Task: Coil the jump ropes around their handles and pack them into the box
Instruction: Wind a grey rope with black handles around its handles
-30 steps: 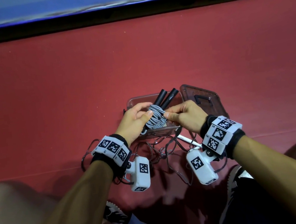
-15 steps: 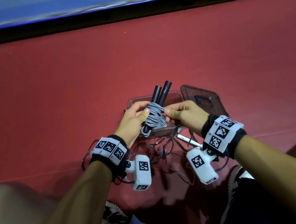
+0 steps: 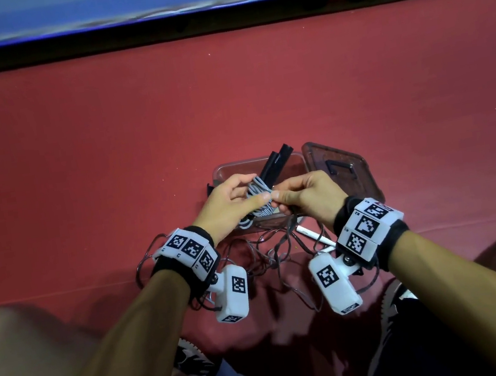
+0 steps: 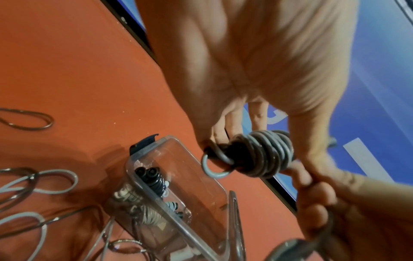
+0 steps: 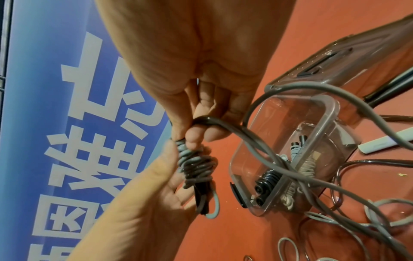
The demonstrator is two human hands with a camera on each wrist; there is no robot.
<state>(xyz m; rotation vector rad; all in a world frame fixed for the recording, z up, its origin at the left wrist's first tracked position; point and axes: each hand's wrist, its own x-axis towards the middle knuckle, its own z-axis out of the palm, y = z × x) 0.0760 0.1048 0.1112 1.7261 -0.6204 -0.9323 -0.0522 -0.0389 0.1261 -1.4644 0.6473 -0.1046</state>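
**Ana:** Over the clear plastic box (image 3: 225,171), both hands work the grey jump rope (image 3: 258,191). How far along is it?

**Ben:** Nearly coiled, I'd say. The left hand (image 3: 227,204) has its fingers and thumb curled round the bundle, grey turns wound about two black handles (image 3: 275,165) that stick out past the fingers, above the box. The right hand (image 3: 307,194) pinches a strand at the coil's edge, so the rope's end looks to be the step in hand.

**Ana:** And what's packed already?

**Ben:** The head camera hardly shows that; the hands cover the box. From the left wrist you can see inside it: a black coiled rope (image 4: 154,180) and at least one white coiled rope (image 4: 149,214) lying against the wall. The right wrist view shows the same.

**Ana:** So what's left?

**Ben:** This bundle still has to go in. Loose cords (image 3: 275,249) lie tangled on the red floor (image 3: 229,102) just in front of the box, with a white handle (image 3: 314,236) among them, so at least one more rope seems uncoiled. The lid (image 3: 342,169) lies beside the box, off.

**Ana:** Anything else only the wrists show?

**Ben:** The right wrist view shows a dark cord (image 5: 234,127) draped over the right hand's fingers and trailing down across the box; whether it belongs to this rope I can't tell. The left wrist view shows a small grey loop (image 4: 214,167) poking out at the bundle's end.
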